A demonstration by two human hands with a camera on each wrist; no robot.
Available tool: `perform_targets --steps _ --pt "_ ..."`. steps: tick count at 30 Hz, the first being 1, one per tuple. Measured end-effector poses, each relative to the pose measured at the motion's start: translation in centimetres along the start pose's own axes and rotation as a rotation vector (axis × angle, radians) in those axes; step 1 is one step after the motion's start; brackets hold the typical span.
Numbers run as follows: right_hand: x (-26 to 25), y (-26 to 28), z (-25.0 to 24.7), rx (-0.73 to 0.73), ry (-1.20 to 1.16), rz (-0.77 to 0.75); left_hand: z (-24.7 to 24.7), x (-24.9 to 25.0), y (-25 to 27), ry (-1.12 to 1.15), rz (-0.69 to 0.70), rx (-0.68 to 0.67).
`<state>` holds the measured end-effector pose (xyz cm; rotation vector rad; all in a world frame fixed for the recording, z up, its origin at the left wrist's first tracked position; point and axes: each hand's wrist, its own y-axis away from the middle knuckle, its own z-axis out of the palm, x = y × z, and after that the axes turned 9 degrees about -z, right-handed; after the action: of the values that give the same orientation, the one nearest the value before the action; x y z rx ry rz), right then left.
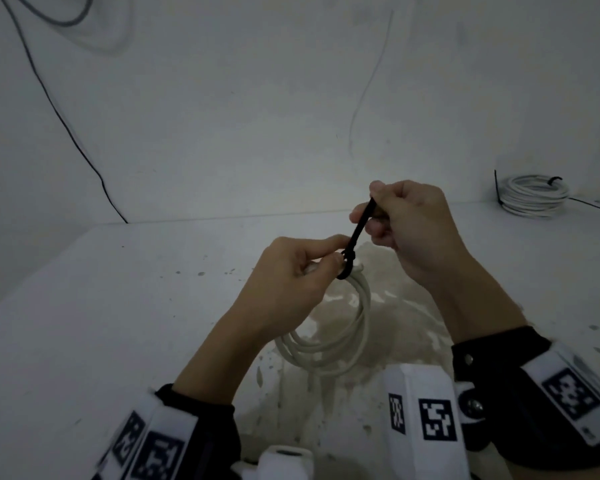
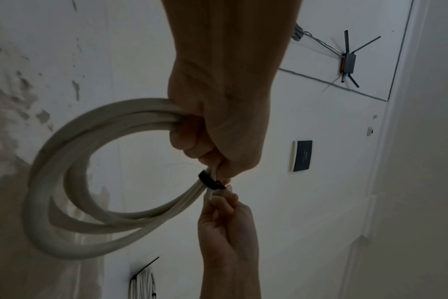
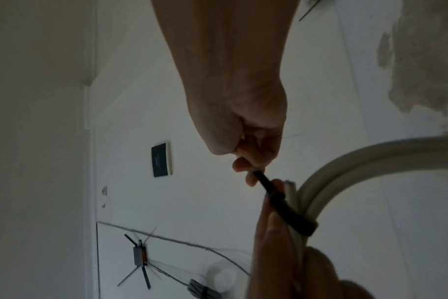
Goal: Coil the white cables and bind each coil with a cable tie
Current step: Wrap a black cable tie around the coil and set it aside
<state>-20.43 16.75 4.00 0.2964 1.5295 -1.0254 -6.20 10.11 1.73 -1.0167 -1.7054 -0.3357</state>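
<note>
A coil of white cable [image 1: 340, 337] hangs above the white floor, gripped at its top by my left hand [image 1: 305, 268], whose fingers curl round the bundled strands [image 2: 120, 113]. A black cable tie [image 1: 355, 237] is looped round the bundle beside my left fingertips. My right hand [image 1: 392, 216] pinches the tie's free tail and holds it up and to the right, taut. In the right wrist view the tie [image 3: 289, 210] wraps the strands of the coil [image 3: 351, 161], with a cut cable end showing beside it. In the left wrist view the tie [image 2: 210, 181] sits between both hands.
A second white coil [image 1: 534, 195], bound with black ties, lies at the right by the wall. A thin dark wire [image 1: 66, 123] runs down the left wall to the floor. A router with antennas [image 2: 348, 60] and a dark wall panel [image 2: 303, 155] are on the wall.
</note>
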Motion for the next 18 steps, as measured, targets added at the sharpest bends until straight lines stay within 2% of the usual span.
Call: perform_targets --steps 5,8,11,15,18 --pt "-0.4 -0.6 -0.6 0.055 -0.436 0.348 0.2 -0.1 -0.1 -0.112 0.082 0.026" --pt "-0.2 -0.7 -1.0 0.063 -0.599 0.462 0.5 0.2 0.2 -0.123 0.124 0.008" --pt "0.3 -0.6 -0.6 0.053 -0.623 0.455 0.3 0.3 0.3 -0.079 0.117 -0.026" --pt "0.2 -0.6 -0.4 -0.079 -0.683 0.381 0.3 0.3 0.2 0.07 0.089 0.008" --pt "0.3 -0.3 -0.3 -0.273 -0.444 0.374 0.2 0.4 0.1 0.107 0.094 0.038"
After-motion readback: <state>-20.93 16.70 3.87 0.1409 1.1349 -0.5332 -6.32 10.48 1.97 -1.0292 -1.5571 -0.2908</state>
